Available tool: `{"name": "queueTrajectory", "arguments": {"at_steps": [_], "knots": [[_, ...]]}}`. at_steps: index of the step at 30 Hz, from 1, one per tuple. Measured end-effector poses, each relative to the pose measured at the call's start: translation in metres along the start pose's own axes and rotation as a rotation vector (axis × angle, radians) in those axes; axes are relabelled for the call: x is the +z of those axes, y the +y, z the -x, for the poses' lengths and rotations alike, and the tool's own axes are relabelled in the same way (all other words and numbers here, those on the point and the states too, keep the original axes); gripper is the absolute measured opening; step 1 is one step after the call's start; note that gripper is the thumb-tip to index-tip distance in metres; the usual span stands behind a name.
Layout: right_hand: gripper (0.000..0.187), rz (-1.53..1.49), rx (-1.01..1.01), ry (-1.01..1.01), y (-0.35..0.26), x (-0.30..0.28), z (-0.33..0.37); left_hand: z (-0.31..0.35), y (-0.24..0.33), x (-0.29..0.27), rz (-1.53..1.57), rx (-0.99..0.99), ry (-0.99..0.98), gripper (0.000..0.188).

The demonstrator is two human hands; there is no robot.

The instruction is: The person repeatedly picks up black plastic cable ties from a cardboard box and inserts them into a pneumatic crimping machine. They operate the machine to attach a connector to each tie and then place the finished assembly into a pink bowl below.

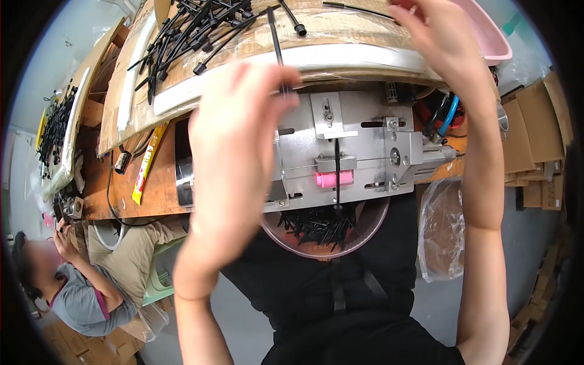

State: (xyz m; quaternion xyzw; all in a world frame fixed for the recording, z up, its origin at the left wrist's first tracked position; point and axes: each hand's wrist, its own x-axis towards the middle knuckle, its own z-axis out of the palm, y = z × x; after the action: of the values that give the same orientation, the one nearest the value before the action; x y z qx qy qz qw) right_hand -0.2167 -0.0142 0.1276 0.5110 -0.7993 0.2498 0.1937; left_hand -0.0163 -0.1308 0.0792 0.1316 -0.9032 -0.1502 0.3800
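My left hand point(234, 115), blurred by motion, is closed on a thin black plastic rod point(277, 39) that points up and away from its fingertips. My right hand point(441, 42) is at the top right, its thumb and fingers closed around the end of another black rod point(356, 8). Between my arms lies a metal fixture plate point(365, 182). A black rod point(337, 158) rests lengthwise across it, over a small metal block point(350, 163) and a bright pink cylinder point(334, 178). Beyond the plate, several black rods with knobbed ends point(201, 30) lie heaped on a cardboard-covered shelf point(331, 36).
Below the plate's near edge a round tub point(292, 245) holds many black rods. A pink bin point(486, 30) stands at the far right, near a blue air hose point(448, 115). Cardboard boxes point(529, 134) are stacked at right. Another person point(91, 292) sits at the lower left.
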Motion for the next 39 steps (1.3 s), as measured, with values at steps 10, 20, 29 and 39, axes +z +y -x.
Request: {"name": "queueTrajectory", "arguments": {"at_steps": [10, 20, 29, 39], "knots": [[0.028, -0.902, 0.206, -0.047, 0.032, -0.035, 0.073, 0.117, 0.069, 0.039, -0.155, -0.035, -0.392, 0.067], [0.048, -0.695, 0.057, -0.083, -0.03, -0.003, 0.166, 0.088, 0.064, 0.024, -0.016, -0.137, -0.454, 0.072], [0.068, -0.551, -0.042, -0.138, -0.06, 0.053, 0.197, -0.089, -0.013, 0.02, -0.086, -0.089, -0.241, 0.02], [0.049, -0.452, -0.232, -0.063, -0.031, 0.025, 0.15, 0.042, 0.052, 0.006, -0.109, -0.001, -0.04, 0.036]]}}
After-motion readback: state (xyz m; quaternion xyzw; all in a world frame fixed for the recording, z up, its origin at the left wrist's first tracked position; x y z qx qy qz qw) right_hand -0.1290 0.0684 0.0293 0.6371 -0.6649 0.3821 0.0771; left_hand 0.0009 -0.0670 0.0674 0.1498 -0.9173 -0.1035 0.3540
